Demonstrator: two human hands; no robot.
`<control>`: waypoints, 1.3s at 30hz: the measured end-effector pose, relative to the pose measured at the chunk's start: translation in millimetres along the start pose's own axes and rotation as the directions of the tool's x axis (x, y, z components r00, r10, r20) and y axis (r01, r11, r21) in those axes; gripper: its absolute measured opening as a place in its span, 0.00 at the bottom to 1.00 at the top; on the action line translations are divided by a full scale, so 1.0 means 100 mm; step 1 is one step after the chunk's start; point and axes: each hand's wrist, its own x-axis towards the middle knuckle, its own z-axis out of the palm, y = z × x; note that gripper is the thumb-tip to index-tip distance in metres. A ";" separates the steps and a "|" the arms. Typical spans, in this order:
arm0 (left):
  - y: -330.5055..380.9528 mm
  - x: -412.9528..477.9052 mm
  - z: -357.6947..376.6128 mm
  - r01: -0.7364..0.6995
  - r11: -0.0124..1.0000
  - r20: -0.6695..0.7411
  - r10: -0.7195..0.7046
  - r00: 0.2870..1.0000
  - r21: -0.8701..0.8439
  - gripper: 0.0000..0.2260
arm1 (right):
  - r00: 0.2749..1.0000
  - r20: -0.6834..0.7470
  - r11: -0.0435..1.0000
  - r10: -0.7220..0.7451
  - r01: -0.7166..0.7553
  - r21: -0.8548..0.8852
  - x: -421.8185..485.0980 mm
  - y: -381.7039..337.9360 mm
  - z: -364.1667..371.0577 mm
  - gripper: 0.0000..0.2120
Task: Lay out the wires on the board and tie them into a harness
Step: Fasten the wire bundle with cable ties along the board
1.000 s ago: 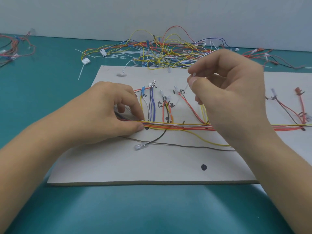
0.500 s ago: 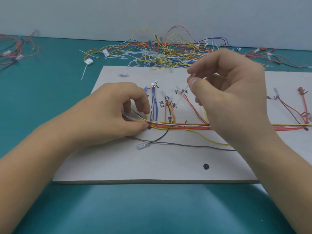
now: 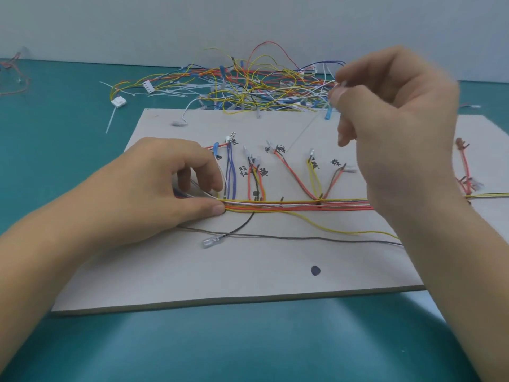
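Note:
A grey board (image 3: 248,271) lies on the teal table. Along its middle runs a bundle of red, yellow and white wires (image 3: 289,205), with branches going up to handwritten labels. My left hand (image 3: 143,188) holds the bundle's left end, its thumb pressed against the wires and its fingers curled over them. Raised above the board's far right part, my right hand (image 3: 399,119) pinches a thin white cable tie (image 3: 305,130) between thumb and forefinger. The tie slants down-left toward the board.
A black wire with a clear terminal (image 3: 210,241) and a loose yellow wire (image 3: 330,230) lie in front of the bundle. A tangle of coloured wires (image 3: 261,86) lies behind the board, with a white connector (image 3: 118,102) to its left. More red wires (image 3: 13,78) sit far left.
My right hand has lifted up and to the right with the cable tie, uncovering the branches beneath it. My left hand stays on the bundle's left end.

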 end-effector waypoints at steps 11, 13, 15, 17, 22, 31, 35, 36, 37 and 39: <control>0.00 0.01 -0.03 -0.011 1.000 -0.006 0.011 1.000 -0.004 0.10 | 0.960 0.211 0.972 0.182 -0.208 0.108 -0.23 0.02 0.18 0.07; -0.01 0.01 -0.04 -0.004 1.000 -0.017 0.004 1.000 -0.016 0.12 | 0.961 0.208 0.975 0.179 -0.202 0.092 -0.25 0.02 0.19 0.07; 0.00 0.01 -0.05 -0.001 0.999 -0.004 0.000 1.000 -0.034 0.14 | 0.963 0.206 0.977 0.175 -0.196 0.086 -0.25 0.02 0.20 0.07; 0.00 0.00 -0.07 -0.005 1.000 0.013 0.006 1.000 -0.031 0.14 | 0.964 0.207 0.979 0.165 -0.185 0.081 -0.25 0.02 0.20 0.08; -0.04 -0.02 -0.12 0.037 0.998 0.068 -0.033 0.997 -0.057 0.09 | 0.967 0.214 0.986 0.141 -0.157 0.059 -0.27 0.02 0.21 0.09; 0.01 -0.01 -0.11 0.016 0.998 0.053 -0.013 0.999 -0.059 0.05 | 0.979 0.180 0.995 0.099 -0.101 0.001 -0.28 0.01 0.28 0.09; 0.01 -0.02 -0.10 0.083 0.996 0.007 -0.083 0.997 -0.022 0.10 | 0.986 0.152 0.997 0.060 -0.065 0.028 -0.26 -0.08 0.40 0.08; 0.01 -0.02 -0.10 0.093 0.996 0.002 -0.093 0.996 -0.017 0.11 | 0.987 0.151 0.998 0.048 -0.053 0.027 -0.24 -0.11 0.44 0.08; 0.01 -0.02 -0.11 0.106 0.994 0.003 -0.106 0.994 -0.019 0.12 | 0.986 0.163 0.999 0.036 -0.038 0.011 -0.22 -0.15 0.48 0.09; 0.01 -0.02 -0.12 0.142 0.989 0.021 -0.142 0.990 -0.030 0.14 | 0.977 0.211 0.999 0.042 -0.034 -0.041 -0.15 -0.21 0.57 0.08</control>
